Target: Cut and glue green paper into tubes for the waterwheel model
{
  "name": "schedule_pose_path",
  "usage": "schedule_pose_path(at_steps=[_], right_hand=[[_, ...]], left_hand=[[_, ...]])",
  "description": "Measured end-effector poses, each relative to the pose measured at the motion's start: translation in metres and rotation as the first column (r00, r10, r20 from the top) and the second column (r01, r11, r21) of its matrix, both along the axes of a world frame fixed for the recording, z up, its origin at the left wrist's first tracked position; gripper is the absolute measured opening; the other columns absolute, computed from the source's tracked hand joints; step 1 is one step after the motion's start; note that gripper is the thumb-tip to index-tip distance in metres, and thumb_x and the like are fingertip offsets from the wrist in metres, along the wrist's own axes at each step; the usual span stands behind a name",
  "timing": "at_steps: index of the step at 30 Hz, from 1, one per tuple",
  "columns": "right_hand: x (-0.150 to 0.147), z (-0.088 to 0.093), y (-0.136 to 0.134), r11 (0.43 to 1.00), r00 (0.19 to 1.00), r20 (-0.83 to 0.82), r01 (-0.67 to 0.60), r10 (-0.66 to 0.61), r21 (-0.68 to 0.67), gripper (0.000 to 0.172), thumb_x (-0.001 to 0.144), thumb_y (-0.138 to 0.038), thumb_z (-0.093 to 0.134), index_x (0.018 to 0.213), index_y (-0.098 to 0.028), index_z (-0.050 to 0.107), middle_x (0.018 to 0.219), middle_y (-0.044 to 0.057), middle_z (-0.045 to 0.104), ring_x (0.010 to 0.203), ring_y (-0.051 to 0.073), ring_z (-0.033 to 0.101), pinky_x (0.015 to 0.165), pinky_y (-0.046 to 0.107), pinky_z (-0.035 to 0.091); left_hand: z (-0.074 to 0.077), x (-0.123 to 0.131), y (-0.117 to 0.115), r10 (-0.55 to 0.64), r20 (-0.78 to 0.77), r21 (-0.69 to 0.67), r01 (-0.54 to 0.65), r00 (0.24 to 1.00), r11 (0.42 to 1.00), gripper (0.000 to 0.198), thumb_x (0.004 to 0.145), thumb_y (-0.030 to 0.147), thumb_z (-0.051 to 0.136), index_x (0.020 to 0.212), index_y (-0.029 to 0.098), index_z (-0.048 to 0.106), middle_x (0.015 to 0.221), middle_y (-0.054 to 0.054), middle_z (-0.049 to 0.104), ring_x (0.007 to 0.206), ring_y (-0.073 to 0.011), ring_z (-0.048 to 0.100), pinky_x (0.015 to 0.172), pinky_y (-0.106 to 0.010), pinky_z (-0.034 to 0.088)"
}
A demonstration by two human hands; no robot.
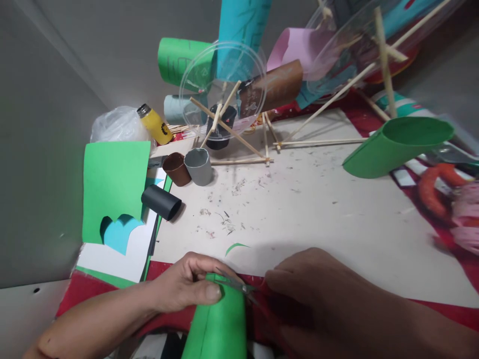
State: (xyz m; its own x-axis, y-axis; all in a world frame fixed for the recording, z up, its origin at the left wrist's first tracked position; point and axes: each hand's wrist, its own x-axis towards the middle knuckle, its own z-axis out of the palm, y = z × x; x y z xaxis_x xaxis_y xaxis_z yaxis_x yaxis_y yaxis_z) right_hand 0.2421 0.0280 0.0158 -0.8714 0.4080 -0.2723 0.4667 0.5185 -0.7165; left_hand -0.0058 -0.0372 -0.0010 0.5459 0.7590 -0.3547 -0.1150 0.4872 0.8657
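Note:
My left hand (187, 281) grips the near green tube (220, 326) by its upper end, thumb on the outside. It looks like rolled craft paper or foam sheet, with a seam along its side. A pair of scissors (245, 288) is in my right hand (322, 289), its blades at the tube's upper rim. The scissors' handles are dark and partly hidden by my fingers. A thin curved green offcut (236, 245) lies on the board just beyond the tube.
A pale board (284, 214) covers the red cloth. Small brown (176, 172), grey (199, 169) and black (160, 202) tubes are at left, beside green sheets (116, 174). Behind stands a stick frame (239, 162) with clear discs and coloured tubes. Another green tube (366, 157) is at right.

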Motion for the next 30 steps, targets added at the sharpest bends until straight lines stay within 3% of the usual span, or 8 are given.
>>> schedule_pose_path(at_steps=[5, 12, 17, 21, 27, 30], right_hand=[[0.000, 0.001, 0.001, 1.000, 1.000, 0.001, -0.010, 0.010, -0.027, 0.014, 0.067, -0.021, 0.064, 0.061, -0.020, 0.052, 0.054, -0.007, 0.052, 0.048, 0.008, 0.029, 0.048, 0.023, 0.021], [-0.001, 0.004, 0.002, 0.999, 0.999, -0.007, -0.036, 0.035, -0.034, 0.018, 0.067, -0.019, 0.065, 0.060, -0.020, 0.048, 0.054, -0.008, 0.031, 0.049, 0.007, 0.025, 0.047, 0.022, 0.021], [0.000, 0.004, 0.002, 0.996, 0.999, -0.041, -0.038, 0.035, -0.079, 0.012, 0.069, -0.014, 0.063, 0.063, -0.020, 0.054, 0.053, -0.008, 0.045, 0.048, 0.007, 0.034, 0.048, 0.021, 0.025], [0.002, 0.006, 0.004, 0.988, 0.997, -0.060, -0.063, 0.055, -0.139, 0.013, 0.070, -0.009, 0.061, 0.066, -0.022, 0.063, 0.056, -0.008, 0.058, 0.049, 0.006, 0.044, 0.049, 0.019, 0.027], [0.004, 0.009, 0.006, 1.000, 1.000, -0.003, -0.023, 0.023, -0.010, 0.016, 0.072, -0.012, 0.060, 0.058, -0.019, 0.059, 0.048, -0.006, 0.052, 0.043, 0.008, 0.039, 0.046, 0.023, 0.023], [0.004, 0.010, 0.006, 1.000, 1.000, 0.011, -0.012, 0.012, -0.022, 0.016, 0.073, -0.014, 0.059, 0.058, -0.019, 0.059, 0.049, -0.006, 0.052, 0.044, 0.008, 0.040, 0.046, 0.024, 0.022]], left_hand=[[0.002, 0.000, 0.002, -0.022, -0.035, 0.041, 0.024, 0.999, 0.999, 0.051, 0.081, 0.056, 0.072, 0.114, 0.018, 0.074, 0.110, -0.014, 0.076, 0.098, -0.0240, 0.071, 0.089, -0.035, 0.052], [0.003, -0.001, 0.004, -0.064, -0.073, 0.093, 0.071, 0.995, 0.993, 0.054, 0.082, 0.059, 0.070, 0.114, 0.015, 0.074, 0.109, -0.016, 0.075, 0.099, -0.0266, 0.070, 0.089, -0.038, 0.053], [0.004, -0.001, 0.004, -0.070, -0.078, 0.078, 0.076, 0.994, 0.994, 0.056, 0.081, 0.060, 0.070, 0.114, 0.015, 0.074, 0.110, -0.017, 0.075, 0.101, -0.0284, 0.070, 0.090, -0.041, 0.053], [0.003, -0.002, 0.004, -0.075, -0.071, 0.089, 0.081, 0.995, 0.993, 0.053, 0.083, 0.057, 0.070, 0.115, 0.015, 0.074, 0.110, -0.016, 0.075, 0.097, -0.0253, 0.070, 0.086, -0.035, 0.052], [0.002, -0.002, 0.004, -0.071, -0.072, 0.086, 0.078, 0.995, 0.993, 0.053, 0.083, 0.057, 0.069, 0.115, 0.015, 0.074, 0.107, -0.015, 0.075, 0.092, -0.0225, 0.069, 0.084, -0.032, 0.051], [0.003, -0.001, 0.005, -0.066, -0.050, 0.062, 0.069, 0.997, 0.996, 0.056, 0.082, 0.059, 0.069, 0.114, 0.014, 0.075, 0.107, -0.015, 0.074, 0.092, -0.0230, 0.068, 0.084, -0.033, 0.051]])
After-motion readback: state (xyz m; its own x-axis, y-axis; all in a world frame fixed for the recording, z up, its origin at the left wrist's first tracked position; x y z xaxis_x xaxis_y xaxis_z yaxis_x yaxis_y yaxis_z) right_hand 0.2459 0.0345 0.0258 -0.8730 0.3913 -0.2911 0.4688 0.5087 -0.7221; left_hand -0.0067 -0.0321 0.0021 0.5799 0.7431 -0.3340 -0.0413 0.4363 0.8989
